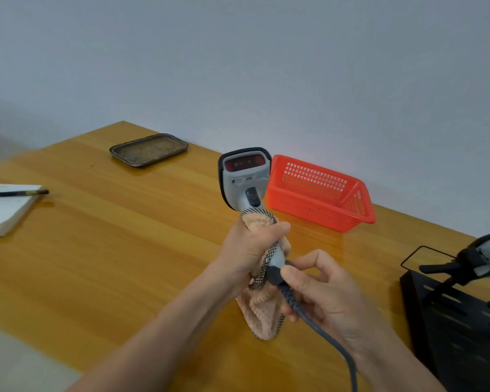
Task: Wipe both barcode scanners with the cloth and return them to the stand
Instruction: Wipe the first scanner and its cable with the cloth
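Closest to the lens, the right hand (328,292) is seen at roughly 5 o'clock, thumb and forefinger pinched on the dark plug end where the grey cable (323,329) meets the handle. Just up from it, near dead centre, the left hand (246,250) is wrapped round the peach cloth (263,315), which is bunched around the grip of the first scanner (245,176). Its head is pointed up, with the red window facing the camera.

So the handle-wiping step looks to be the one in hand (whether the head's been done can't be told from this). Over at 4 o'clock the second scanner (487,256) is parked on the black stand (450,321); whether that one's been wiped can't be told either.

Next, the cloth would probably need to be slid up over the head, then the scanner carried right to the stand with the cable kept from snagging.

Also on the wooden table (125,250): a red basket (323,193) at 2 o'clock, a metal tray (149,149) at 11, and a notepad (3,210) with a pencil (14,192) at 9.
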